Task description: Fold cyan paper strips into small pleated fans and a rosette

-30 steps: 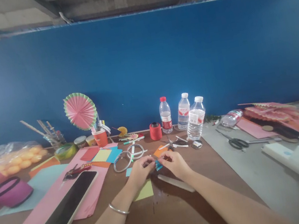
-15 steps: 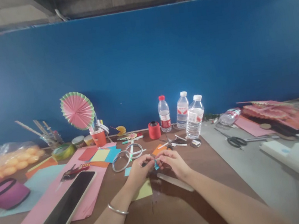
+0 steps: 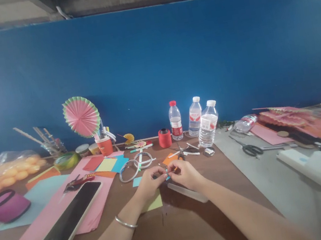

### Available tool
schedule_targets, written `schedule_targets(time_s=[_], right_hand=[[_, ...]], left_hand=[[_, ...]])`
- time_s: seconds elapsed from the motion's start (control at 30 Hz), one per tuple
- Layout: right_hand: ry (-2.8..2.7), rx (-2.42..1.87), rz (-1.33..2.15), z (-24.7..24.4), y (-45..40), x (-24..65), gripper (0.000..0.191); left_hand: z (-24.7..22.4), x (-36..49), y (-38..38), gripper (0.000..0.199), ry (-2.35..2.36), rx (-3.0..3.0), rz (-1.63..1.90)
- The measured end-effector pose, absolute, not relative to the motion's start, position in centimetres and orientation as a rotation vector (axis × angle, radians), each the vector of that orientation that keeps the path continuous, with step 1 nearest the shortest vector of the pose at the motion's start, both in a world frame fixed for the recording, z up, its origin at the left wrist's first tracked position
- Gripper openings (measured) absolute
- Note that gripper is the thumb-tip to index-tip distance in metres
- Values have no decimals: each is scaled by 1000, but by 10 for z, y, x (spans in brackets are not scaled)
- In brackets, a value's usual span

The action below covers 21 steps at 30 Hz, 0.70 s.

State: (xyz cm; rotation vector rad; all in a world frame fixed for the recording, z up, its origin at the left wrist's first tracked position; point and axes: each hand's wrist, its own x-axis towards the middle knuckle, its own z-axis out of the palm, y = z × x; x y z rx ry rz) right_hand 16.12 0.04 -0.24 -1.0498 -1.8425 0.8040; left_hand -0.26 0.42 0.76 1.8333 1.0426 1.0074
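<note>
In front of the red spool (image 3: 165,139), our left hand (image 3: 152,182) and right hand (image 3: 187,177) pinch blue paper (image 3: 168,178) — likely folding, next needing steady pressure.

Tbl (image 3: 173,239) has room at the front, mid. Bottles (image 3: 194,118) & red spool (image 3: 165,139) block the back; phone (image 3: 72,216) blocks L, white strip (image 3: 187,193) lies by R hand (image 3: 186,175).
</note>
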Motion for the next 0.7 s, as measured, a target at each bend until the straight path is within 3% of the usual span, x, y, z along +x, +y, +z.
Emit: schedule_targets(time_s=[0.27, 0.7], right_hand=[[-1790, -935, 890, -1, -8, 157, 4], [-1783, -780, 578, -2, -12, 156, 9]], left_hand=[[7, 4, -6, 12, 953, 1362, 1015], [-2, 18, -14, 10, 641, 995, 1219]])
